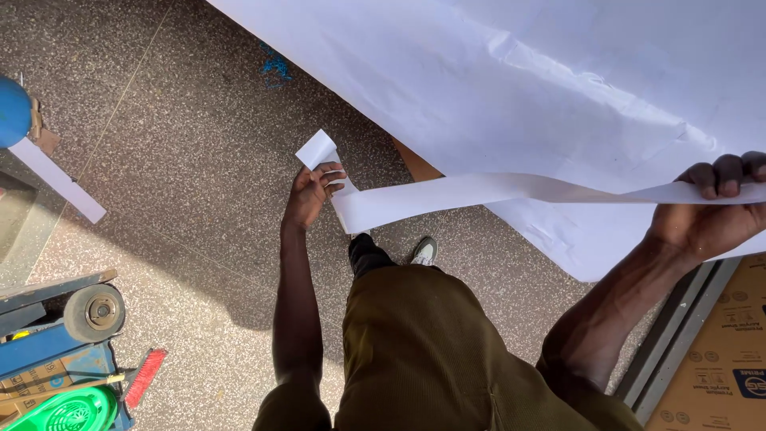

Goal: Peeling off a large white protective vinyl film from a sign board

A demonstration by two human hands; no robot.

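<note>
Olive-green trousers [423, 351] fill the lower middle of the view, with 1 grey shoe [424, 252] showing just beyond them on the speckled floor [183, 160]. 2 bare hands are in view, and 1 long white paper strip [495, 193] runs between them. Left of the trousers, the left hand [311, 194] is curled shut around the strip's near end, whose tip sticks up past the fingers. Right of the trousers, the right hand [714, 209] pinches the strip's far end, fingers folded over its upper edge. 1 large white paper sheet [542, 88] spreads beyond the strip and passes under it. At the lower right of the trousers lies 1 brown cardboard box [722, 359] with rows of small dark printed marks and 1 blue label. Far left of the trousers stand 1 blue machine with a grey wheel [94, 313], 1 green plastic piece [68, 413] and 1 red-bristled brush [145, 375].
</note>
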